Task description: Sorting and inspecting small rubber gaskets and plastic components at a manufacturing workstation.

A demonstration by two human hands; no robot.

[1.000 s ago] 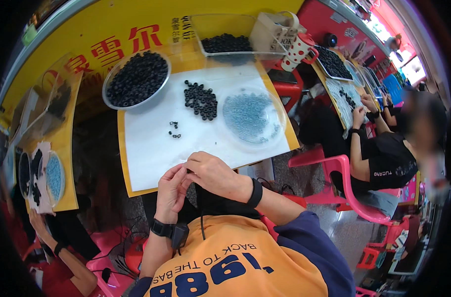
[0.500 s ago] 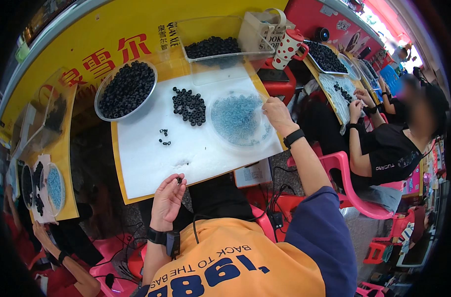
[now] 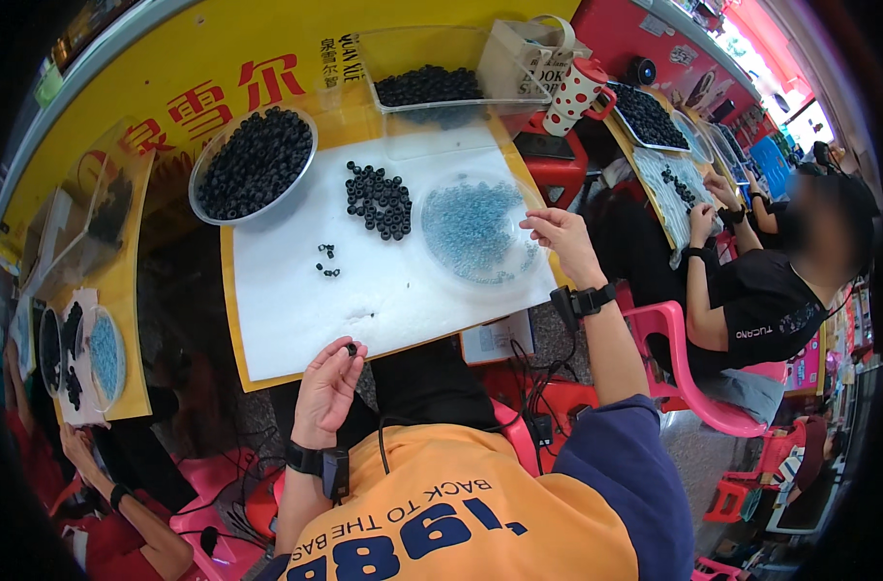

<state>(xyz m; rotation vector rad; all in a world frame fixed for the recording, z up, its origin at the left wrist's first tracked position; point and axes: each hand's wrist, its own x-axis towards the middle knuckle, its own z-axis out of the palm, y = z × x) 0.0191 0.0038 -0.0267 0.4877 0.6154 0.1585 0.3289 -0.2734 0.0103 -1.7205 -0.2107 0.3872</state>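
Note:
My left hand (image 3: 328,395) is at the near edge of the white sheet (image 3: 296,324), pinching a black bead (image 3: 351,348) between thumb and fingertips. At the right rim of a shallow clear dish (image 3: 507,291), my right hand (image 3: 565,242) has thumb and forefinger pressed together. Whatever sits between them is too small to make out. Tiny pale blue beads (image 3: 469,225) are spread in that dish. To its left lies a loose patch of black beads (image 3: 379,201) on the sheet. A few small black pieces (image 3: 327,259) sit nearer me.
A round bowl heaped with black beads (image 3: 253,160) stands at the far left corner. Behind the sheet is a clear rectangular tub (image 3: 514,95) with more. A dotted mug (image 3: 579,95) stands right of it. Co-workers sit either side; a pink chair (image 3: 669,378) is at right.
My right hand has drawn slightly right and toward me, its wrist turning so that a dark device on the band shows. The left hand keeps its bead in nearly the same place.

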